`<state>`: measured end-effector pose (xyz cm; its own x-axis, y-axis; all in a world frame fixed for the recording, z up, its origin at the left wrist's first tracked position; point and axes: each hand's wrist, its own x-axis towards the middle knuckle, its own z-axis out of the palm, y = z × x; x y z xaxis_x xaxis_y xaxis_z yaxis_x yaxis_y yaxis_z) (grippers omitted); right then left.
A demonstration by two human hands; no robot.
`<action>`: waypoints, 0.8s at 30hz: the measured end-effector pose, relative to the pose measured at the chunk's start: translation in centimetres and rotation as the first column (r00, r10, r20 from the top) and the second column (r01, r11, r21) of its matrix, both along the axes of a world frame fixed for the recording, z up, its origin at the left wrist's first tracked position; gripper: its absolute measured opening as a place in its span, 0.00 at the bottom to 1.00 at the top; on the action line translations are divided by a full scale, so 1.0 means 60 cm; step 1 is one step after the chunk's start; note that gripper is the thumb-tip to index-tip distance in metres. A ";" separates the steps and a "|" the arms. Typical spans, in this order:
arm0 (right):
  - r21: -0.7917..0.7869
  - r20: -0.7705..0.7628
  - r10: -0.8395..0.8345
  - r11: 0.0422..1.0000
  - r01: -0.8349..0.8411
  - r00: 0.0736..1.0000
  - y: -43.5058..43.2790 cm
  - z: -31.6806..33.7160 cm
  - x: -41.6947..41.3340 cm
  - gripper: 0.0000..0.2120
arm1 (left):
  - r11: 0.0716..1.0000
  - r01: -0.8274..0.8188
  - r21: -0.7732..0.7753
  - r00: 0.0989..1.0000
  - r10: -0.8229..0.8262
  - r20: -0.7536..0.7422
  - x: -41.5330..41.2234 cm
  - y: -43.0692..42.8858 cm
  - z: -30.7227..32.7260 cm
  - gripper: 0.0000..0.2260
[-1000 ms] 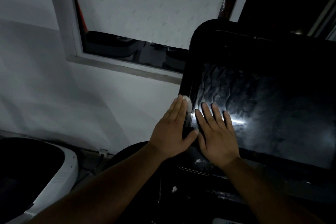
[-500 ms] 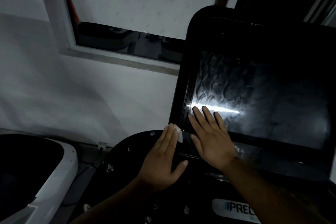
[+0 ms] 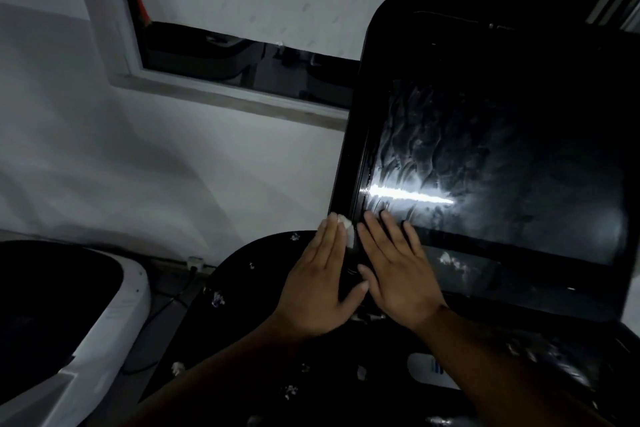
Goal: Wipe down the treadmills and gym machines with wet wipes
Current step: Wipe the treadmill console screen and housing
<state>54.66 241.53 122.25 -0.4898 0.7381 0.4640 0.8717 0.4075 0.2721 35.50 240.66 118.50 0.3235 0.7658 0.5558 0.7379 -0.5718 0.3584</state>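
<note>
Black glossy plastic makes up the treadmill console (image 3: 349, 149), and its screen (image 3: 502, 184) carries wet smear marks over the left half, with 1 bright streak of reflected light.

The left hand (image 3: 317, 284) lies flat at the console's lower left corner. Its fingers (image 3: 329, 236) are straight and close together, pressing 1 white wet wipe (image 3: 347, 230) against the frame edge. Only a small part of the wipe shows past the fingertips. In my judgement the flat palm is there to spread pressure along the narrow edge.

The right hand (image 3: 398, 274) rests just beside it, fingers straight and slightly spread. Its fingertips touch the screen's bottom corner and it holds nothing. It appears to be steadying the console against the push.

Count: 2 hands, 1 wipe, 1 screen. At least 6 white scraps (image 3: 216, 298) lie on the dark housing below, likely shed tissue needing a further pass. 1 white machine (image 3: 114, 322) stands at the left, under 1 window (image 3: 242, 28).
</note>
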 end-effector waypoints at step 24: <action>-0.004 0.034 0.037 0.999 -0.037 0.999 -0.013 0.002 0.015 0.29 | 0.984 0.056 0.171 0.991 -0.033 -0.131 -0.011 -0.027 -0.038 0.33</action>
